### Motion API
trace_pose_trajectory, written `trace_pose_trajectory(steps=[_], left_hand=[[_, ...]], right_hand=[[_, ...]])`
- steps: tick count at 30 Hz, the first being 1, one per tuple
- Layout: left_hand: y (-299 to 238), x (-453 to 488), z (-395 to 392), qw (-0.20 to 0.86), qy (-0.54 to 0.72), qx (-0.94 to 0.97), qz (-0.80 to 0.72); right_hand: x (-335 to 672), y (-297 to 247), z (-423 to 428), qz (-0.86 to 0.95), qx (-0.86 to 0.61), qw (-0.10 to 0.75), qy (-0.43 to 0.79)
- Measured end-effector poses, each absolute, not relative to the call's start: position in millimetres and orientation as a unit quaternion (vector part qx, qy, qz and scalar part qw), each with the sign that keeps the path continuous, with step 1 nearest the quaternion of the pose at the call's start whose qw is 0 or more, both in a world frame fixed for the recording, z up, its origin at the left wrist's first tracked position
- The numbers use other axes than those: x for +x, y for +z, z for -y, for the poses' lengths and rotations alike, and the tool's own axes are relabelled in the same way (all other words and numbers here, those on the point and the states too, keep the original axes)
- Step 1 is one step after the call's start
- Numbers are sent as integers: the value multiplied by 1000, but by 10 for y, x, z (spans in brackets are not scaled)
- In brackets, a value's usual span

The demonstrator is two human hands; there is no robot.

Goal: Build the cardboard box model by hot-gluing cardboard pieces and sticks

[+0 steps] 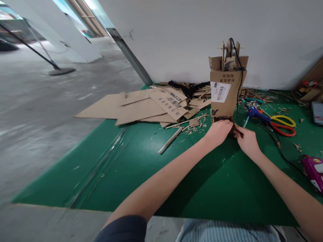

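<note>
A tall cardboard box (227,82) stands upright on the green table, with a white label on its front. On its open top sits a cardboard pulley (229,50), and a black cord (240,80) runs from it down the right side. My left hand (219,130) is closed at the box's dark lower opening, its fingertips hidden. Close beside it, my right hand (246,139) pinches the lower right corner of that opening. A glue gun (259,115) with a blue body lies right of the box, by scissors (282,125) with yellow and red handles.
Flat cardboard sheets (141,107) and scraps lie left of the box against the wall. A grey strip (170,140) rests on the green table (121,174). A purple device (314,171) is at the right edge, and a cardboard container (309,84) stands far right.
</note>
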State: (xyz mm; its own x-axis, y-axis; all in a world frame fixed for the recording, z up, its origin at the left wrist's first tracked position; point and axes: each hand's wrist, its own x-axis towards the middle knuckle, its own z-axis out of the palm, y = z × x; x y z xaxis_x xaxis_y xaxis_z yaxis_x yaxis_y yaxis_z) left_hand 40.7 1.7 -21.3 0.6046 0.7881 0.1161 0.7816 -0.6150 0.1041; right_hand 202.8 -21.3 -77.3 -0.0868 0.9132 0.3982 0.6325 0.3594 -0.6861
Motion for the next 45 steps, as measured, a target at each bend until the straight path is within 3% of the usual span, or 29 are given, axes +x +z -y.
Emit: trace_pose_trajectory(steps=[7, 12, 21, 27, 45], left_hand=[[340, 94, -120, 136, 134, 889, -415], [591, -182, -162, 137, 127, 868, -461], [229, 23, -216, 134, 41, 910, -389], [118, 115, -201, 68, -11, 906, -417], [-87, 188, -174, -7, 8, 917, -398]], right_hand=[[2018, -778, 223, 712, -535, 416, 183], [2012, -770, 224, 705, -543, 411, 197], [2005, -774, 225, 699, -539, 417, 217], [2008, -804, 215, 697, -537, 422, 218], [2026, -809, 186, 699, -548, 409, 209]])
